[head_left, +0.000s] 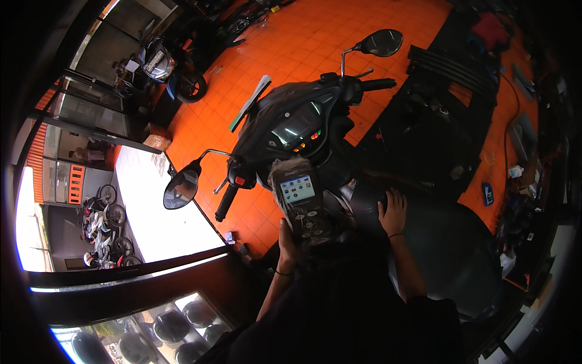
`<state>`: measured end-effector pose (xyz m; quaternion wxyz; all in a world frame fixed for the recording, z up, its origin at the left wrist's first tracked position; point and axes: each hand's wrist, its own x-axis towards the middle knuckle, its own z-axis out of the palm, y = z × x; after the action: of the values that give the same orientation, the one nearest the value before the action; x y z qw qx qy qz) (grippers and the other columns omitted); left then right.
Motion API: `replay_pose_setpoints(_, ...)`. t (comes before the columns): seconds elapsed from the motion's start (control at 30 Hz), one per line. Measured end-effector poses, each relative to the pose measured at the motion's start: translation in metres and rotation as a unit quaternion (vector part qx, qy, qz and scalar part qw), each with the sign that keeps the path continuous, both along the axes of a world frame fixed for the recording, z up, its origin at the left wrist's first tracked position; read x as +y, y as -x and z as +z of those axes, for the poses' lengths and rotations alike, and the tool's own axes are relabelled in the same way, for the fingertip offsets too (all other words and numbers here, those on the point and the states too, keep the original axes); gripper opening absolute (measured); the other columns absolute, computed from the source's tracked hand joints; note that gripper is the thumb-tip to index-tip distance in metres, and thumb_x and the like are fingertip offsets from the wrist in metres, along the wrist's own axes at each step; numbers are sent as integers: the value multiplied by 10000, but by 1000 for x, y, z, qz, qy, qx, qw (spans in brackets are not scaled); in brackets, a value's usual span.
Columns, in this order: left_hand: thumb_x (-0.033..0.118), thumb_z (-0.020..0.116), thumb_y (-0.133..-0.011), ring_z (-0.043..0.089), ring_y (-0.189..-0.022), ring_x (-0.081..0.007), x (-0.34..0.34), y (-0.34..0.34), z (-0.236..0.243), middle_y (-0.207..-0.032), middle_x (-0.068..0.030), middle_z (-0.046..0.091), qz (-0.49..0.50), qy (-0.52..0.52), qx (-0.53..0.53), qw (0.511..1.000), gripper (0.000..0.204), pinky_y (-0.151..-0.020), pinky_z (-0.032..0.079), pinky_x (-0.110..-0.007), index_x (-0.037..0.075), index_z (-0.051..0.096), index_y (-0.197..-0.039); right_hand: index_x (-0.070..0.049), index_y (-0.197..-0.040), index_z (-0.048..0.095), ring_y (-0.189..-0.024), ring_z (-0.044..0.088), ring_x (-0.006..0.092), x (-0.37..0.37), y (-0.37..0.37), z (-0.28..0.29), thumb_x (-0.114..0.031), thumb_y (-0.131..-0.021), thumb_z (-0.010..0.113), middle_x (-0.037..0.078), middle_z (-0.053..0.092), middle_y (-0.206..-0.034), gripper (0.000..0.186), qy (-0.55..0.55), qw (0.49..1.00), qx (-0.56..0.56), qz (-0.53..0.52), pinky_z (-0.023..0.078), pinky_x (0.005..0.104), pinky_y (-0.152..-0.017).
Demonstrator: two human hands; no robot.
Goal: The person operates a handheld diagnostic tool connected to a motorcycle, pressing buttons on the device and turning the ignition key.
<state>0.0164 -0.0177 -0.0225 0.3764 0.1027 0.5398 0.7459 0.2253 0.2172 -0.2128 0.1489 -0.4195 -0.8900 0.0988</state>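
Note:
My left hand (287, 246) grips the lower left side of a handheld diagnostic scanner (308, 219). Its small screen is lit with rows of icons, round buttons sit below, and clear plastic wraps its body. Resting flat on the front of the black scooter seat (445, 249), my right hand (393, 212) has its fingers spread and holds nothing. The black scooter (285, 121) stands in front of me, its dashboard showing several lit orange and green lights. The scanner hides part of the scooter's front panel.
The scooter's left mirror (182, 187) and left handlebar grip (227, 203) jut out beside the scanner. A dark mat (424, 139) with parts lies right of the scooter on orange tiles (267, 60). Another motorcycle (163, 64) stands far left. Helmets (171, 326) show behind glass at lower left.

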Motion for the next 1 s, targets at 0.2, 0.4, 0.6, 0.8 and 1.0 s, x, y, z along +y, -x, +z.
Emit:
replay_pose_setpoints(0.2,440,228,-1126,600,-1201,-221,-9,2,-8,-1317,-145,611,-1,29,1,1000,611,-1038,483,-392,-27,482,-1426,-44,-1366,519,-1374,476,327,-4,0,1,-357,-1008,566,152,544,-1438,478,-9,1000,-20,-5,324,522,-1208)
replay_pose_setpoints(0.4,454,236,-1116,663,-1136,-242,-8,0,-9,-1285,-159,646,38,25,-47,998,623,-973,546,-392,-24,512,-1406,-47,-1362,519,-1373,478,325,-3,0,3,-358,-1010,562,148,537,-1445,472,-8,1000,-29,-2,330,526,-1201)
replay_pose_setpoints(0.6,452,253,-1113,669,-1124,-244,-5,0,-1,-1274,-160,652,59,33,-50,996,619,-960,554,-389,-30,528,-1386,-43,-1361,519,-1371,480,334,0,1,6,-354,-1009,560,153,537,-1446,471,-8,1000,-21,0,330,536,-1197)
replay_pose_setpoints(0.8,447,269,-1112,661,-1137,-248,-8,4,-12,-1275,-171,650,70,5,-56,996,619,-972,545,-388,-46,515,-1393,-44,-1367,519,-1373,478,338,-1,1,4,-349,-1008,557,155,537,-1447,472,-10,1000,-26,-2,332,535,-1195)
replay_pose_setpoints(1.0,405,266,-1117,652,-1086,-226,-27,7,-50,-1236,-170,650,92,65,41,993,590,-939,536,-374,-59,539,-1359,-49,-1364,524,-1371,484,331,-3,3,4,-353,-1008,565,152,541,-1443,470,-13,1000,-22,2,335,523,-1197)
